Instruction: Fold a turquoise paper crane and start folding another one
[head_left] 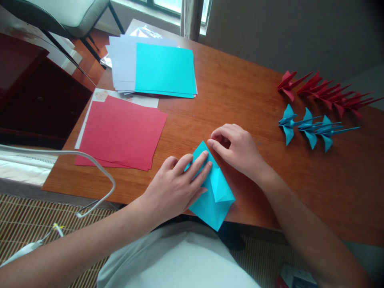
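A partly folded turquoise paper (217, 192) lies at the near edge of the wooden table (240, 96), its lower corner hanging past the edge. My left hand (177, 184) rests flat on its left side, fingers stretched out and pressing it down. My right hand (235, 146) sits at the paper's top corner with fingers curled, the fingertips pressed on the fold there.
A stack of red sheets (120, 134) lies left of my hands. Behind it, turquoise sheets (165, 70) lie on pale lilac sheets (123, 64). Finished red paper cranes (327, 94) and blue paper cranes (312, 128) stand in rows at the right. A white cable (90, 164) hangs at the left.
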The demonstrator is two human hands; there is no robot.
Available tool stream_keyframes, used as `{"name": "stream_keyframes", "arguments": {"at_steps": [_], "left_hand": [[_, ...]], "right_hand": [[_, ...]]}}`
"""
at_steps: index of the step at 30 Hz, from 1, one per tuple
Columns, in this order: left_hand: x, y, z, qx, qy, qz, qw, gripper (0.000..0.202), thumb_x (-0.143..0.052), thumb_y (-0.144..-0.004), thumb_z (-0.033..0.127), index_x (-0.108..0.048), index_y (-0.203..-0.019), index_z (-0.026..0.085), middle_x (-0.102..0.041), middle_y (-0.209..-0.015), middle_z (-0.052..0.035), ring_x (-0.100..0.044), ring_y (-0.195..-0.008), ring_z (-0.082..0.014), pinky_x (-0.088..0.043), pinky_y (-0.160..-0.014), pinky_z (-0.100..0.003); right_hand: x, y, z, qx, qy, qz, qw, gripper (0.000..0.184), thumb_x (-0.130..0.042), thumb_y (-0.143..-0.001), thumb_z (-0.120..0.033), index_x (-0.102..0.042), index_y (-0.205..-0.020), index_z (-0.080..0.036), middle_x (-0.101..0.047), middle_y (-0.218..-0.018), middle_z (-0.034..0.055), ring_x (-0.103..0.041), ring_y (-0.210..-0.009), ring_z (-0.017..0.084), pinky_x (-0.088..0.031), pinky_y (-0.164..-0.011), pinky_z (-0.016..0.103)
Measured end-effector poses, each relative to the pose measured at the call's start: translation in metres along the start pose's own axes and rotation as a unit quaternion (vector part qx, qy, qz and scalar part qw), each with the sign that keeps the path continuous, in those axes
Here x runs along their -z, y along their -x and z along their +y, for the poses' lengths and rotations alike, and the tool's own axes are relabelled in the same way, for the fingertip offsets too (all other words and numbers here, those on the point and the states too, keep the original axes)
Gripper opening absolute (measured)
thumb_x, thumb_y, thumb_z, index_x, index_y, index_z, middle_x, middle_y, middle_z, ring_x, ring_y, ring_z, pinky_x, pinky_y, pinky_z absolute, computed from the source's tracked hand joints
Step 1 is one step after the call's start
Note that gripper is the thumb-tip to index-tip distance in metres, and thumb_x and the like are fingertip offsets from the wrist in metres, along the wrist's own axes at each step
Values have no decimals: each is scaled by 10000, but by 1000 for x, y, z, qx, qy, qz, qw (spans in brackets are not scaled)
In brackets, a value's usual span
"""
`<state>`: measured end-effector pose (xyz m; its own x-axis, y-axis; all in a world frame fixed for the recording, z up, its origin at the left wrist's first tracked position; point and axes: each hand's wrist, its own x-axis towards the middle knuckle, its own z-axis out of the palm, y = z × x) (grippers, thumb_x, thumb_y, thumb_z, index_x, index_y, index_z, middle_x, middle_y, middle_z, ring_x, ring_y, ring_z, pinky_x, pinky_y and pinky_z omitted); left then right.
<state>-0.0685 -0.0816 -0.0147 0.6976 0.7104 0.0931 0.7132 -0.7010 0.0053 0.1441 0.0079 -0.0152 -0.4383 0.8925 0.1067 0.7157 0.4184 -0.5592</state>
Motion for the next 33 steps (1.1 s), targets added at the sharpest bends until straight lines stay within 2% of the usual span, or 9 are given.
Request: {"name": "stream_keyframes", "arguments": {"at_steps": [4,9,19,24,33], "left_hand": [[0,0,0,-1,1,-2,1000,523,-472,-1016,464,-523,-1488,246,-436,-1612,-76,-523,-1182,-296,-448,-825,-438],[1,-1,1,-3,-7,2,1000,508,-443,-1030,448,-526,-1485,239,-456,-1598,-82,-536,-1167,-296,-443,-810,-433],[1,-1,1,-1,-8,-1,1000,517,-431,-1035,442,-505,-1501,231,-444,-1607,-77,-520,-1177,-293,-445,-818,-437],[1,-1,1,-5,-7,1,1000,514,-423,-1038,441,-512,-1497,226,-456,-1599,-76,-523,-1173,-292,-438,-820,-433],[0,-2,0,-6,-5,6,1000,503,-432,-1035,447,-548,-1466,215,-456,-1598,-80,-530,-1162,-288,-441,-799,-426]], "right_hand": [[15,25,2,12,-6,-50,999,97,-708,-902,-280,-641,-857,-226,-662,-848,17,-582,-835,189,-456,-744,331],[17,38,3,7,21,-67,998,201,-763,-869,-383,-632,-894,-232,-656,-899,32,-577,-873,215,-466,-758,351],[17,39,5,13,19,-74,997,197,-765,-875,-361,-616,-902,-234,-657,-930,28,-578,-895,216,-463,-768,350],[12,38,4,8,20,-50,999,183,-762,-879,-342,-620,-871,-226,-649,-887,18,-575,-868,203,-457,-760,342],[1,13,1,-5,45,-27,999,202,-718,-913,-355,-613,-813,-215,-649,-858,24,-569,-882,218,-426,-737,346]]}}
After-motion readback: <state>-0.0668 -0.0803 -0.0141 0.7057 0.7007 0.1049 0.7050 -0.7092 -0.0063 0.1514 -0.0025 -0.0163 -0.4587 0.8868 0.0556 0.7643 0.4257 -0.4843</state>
